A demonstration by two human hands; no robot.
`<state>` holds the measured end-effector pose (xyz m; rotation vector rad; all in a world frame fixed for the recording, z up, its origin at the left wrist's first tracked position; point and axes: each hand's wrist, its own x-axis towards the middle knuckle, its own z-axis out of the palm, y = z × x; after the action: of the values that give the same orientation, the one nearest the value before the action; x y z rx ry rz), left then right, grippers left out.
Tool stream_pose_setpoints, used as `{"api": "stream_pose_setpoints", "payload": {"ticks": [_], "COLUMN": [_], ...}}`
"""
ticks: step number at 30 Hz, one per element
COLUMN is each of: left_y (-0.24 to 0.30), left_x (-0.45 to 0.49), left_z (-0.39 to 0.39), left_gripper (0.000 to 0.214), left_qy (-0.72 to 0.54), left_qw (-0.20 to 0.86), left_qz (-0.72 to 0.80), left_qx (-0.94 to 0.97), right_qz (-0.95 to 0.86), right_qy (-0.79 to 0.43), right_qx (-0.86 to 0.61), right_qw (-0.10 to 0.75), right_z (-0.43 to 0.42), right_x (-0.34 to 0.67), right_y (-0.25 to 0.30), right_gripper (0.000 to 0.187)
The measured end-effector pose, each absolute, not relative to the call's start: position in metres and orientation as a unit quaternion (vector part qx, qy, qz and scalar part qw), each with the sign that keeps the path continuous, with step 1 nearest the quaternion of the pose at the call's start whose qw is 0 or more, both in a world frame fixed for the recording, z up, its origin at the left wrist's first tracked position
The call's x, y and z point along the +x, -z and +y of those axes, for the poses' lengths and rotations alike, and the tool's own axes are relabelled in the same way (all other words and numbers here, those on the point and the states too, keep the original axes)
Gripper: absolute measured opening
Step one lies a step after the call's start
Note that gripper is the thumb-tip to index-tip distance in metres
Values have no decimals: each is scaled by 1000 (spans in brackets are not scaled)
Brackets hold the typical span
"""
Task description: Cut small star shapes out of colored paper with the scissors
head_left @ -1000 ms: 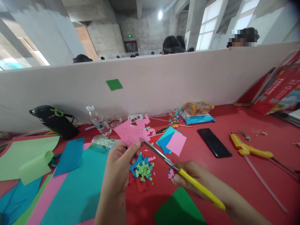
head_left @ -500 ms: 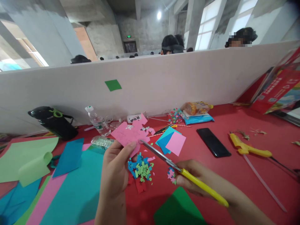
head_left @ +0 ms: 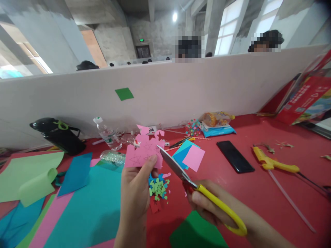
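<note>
Between thumb and fingers, my left hand (head_left: 138,186) pinches a pink paper sheet (head_left: 137,156) with a jagged, cut-out edge and stars drawn on it in pencil. My right hand (head_left: 210,203) grips yellow-handled scissors (head_left: 178,167), their blades pointing up and left at the right edge of the pink paper. The blades look close together. Below the paper lies a heap of green and blue paper scraps (head_left: 158,187), with a red scrap (head_left: 155,206) in front. Part of the heap is hidden by my left hand.
Coloured sheets (head_left: 100,199) cover the left side, with a black bottle (head_left: 57,134) and plastic bottles (head_left: 107,134) behind. To the right lie a phone (head_left: 234,156) and a yellow glue gun (head_left: 274,163). A white partition (head_left: 160,93) stands at the back; a green sheet (head_left: 198,230) lies in front.
My left hand has moved slightly right and turned the pink paper, so its drawn stars now show. The scissors have come off the paper's middle to its right edge, with their handles turned.
</note>
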<state>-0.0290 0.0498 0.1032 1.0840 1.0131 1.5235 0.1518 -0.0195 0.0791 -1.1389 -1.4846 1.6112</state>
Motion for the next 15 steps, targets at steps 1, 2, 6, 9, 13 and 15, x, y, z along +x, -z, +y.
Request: {"api": "stream_pose_setpoints", "payload": {"ticks": [1, 2, 6, 9, 13, 15], "left_y": [-102, -102, -100, -99, -99, -99], "left_x": [-29, -29, -28, -27, -22, -19], "left_z": [50, 50, 50, 49, 47, 46], "left_gripper": [20, 20, 21, 21, 19, 19], "left_qy": [-625, -625, -626, -629, -636, -641], "left_qw": [485, 484, 480, 479, 480, 479], "left_qz": [418, 419, 423, 432, 441, 441], "left_qx": [447, 448, 446, 434, 413, 406], "right_qz": [-565, -562, -557, -557, -552, -546], "right_qy": [-614, -613, -608, -604, -601, -601], "right_qx": [-442, -448, -469, -469, -473, -476], "right_qw": [329, 328, 317, 324, 334, 339], "right_z": [-20, -20, -18, -19, -22, -22], "right_x": [151, 151, 149, 145, 137, 134], "right_y": [-79, -78, -76, -78, -79, -76], "right_gripper": [64, 64, 67, 67, 69, 71]}}
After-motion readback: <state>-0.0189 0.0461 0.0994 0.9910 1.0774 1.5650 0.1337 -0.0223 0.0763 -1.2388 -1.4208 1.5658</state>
